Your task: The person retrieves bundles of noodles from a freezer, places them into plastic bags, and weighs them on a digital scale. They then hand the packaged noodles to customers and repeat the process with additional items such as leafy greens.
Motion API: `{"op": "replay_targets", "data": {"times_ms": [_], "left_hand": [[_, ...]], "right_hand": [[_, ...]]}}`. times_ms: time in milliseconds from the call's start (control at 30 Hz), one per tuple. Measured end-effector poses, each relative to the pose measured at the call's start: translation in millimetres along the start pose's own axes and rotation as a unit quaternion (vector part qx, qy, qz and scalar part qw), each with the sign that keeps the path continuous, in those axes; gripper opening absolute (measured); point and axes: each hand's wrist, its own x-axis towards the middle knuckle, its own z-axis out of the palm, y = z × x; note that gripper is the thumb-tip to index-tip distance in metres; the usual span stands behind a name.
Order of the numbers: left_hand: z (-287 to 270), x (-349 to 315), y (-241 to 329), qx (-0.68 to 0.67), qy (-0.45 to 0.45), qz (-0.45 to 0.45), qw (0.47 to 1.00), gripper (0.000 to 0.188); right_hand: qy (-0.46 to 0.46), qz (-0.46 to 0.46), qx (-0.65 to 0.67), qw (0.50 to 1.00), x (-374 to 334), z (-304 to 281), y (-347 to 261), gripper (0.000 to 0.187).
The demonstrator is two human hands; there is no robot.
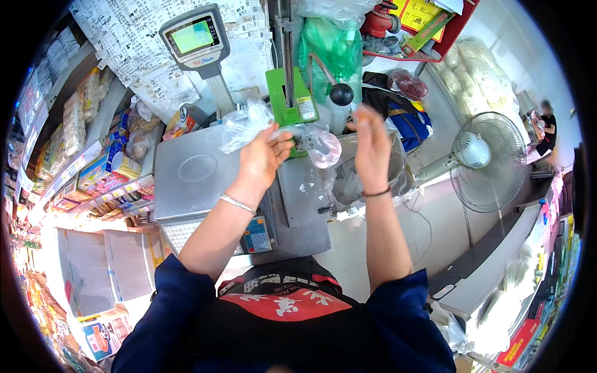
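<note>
A clear plastic bag (326,152) with something pinkish in its lower end lies across the foot of a green lever press (292,118). My left hand (267,152) has its fingers curled on the bag's neck, and the loose, crumpled top of the bag spreads out beyond them to the left. My right hand (373,152) is raised to the right of the bag, fingers stretched out and slightly blurred, apparently holding nothing. Just above its fingertips is the black ball knob (341,94) on the press's curved metal lever.
A weighing scale (196,165) with a display on a post (194,40) stands left of the press. A bin lined with clear plastic (404,165) is beside my right hand. Farther right are a standing fan (488,161) and a person (547,127). Stocked shelves (93,155) line the left.
</note>
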Motion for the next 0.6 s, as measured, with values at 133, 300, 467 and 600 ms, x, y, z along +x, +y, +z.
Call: {"op": "replay_targets", "data": {"times_ms": [133,300,467,600], "left_hand": [[-25,5,-9,-0.049,-0.024,-0.005,0.999,0.019],[-27,3,-9,-0.044,-0.006,-0.023,0.999,0.014],[-18,-9,-4,0.014,-0.033,-0.032,0.999,0.019],[-8,-14,6,0.202,-0.033,0.042,0.978,0.030]], "right_hand": [[-0.144,0.014,-0.180,0.973,72,28,-64,0.037],[-0.157,0.019,-0.138,0.978,38,30,-46,0.038],[-0.132,0.002,-0.114,0.985,-125,-35,11,0.019],[-0.182,0.186,0.128,0.957,-143,-60,20,0.019]]}}
